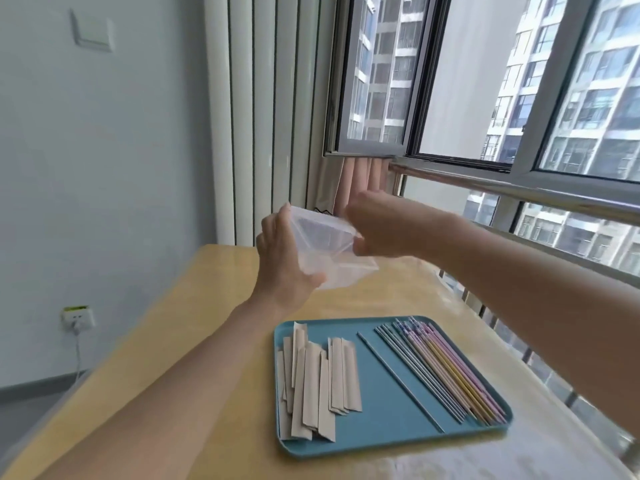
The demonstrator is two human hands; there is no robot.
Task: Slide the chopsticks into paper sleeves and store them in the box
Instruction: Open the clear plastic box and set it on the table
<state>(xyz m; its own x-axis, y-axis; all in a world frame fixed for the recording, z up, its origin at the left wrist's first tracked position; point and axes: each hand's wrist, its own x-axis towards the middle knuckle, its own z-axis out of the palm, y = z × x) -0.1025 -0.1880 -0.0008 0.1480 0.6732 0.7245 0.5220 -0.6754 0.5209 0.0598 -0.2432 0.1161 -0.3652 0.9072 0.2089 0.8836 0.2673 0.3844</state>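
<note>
Worktop (pixel 214 341): the teal tray (pixel 381 393) occupies the near centre, paper sleeves (pixel 315 375) piled on its left half, chopsticks (pixel 446 372) ranked on its right, an open lane between them. Bare surface lies left of the tray and beyond it. Both forearms cross above the tray's outer edges. A steel rail (pixel 519 192) bounds the right side.

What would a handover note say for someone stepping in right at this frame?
Left hand grips the clear plastic box from its left side, held above the wooden table. Right hand pinches the box's right edge; it looks like the lid is being opened.
Brown paper sleeves lie left on the teal tray, pastel chopsticks right.
Done: nothing sleeved.
Left: open the box, sleeve every pair, store them.
</note>
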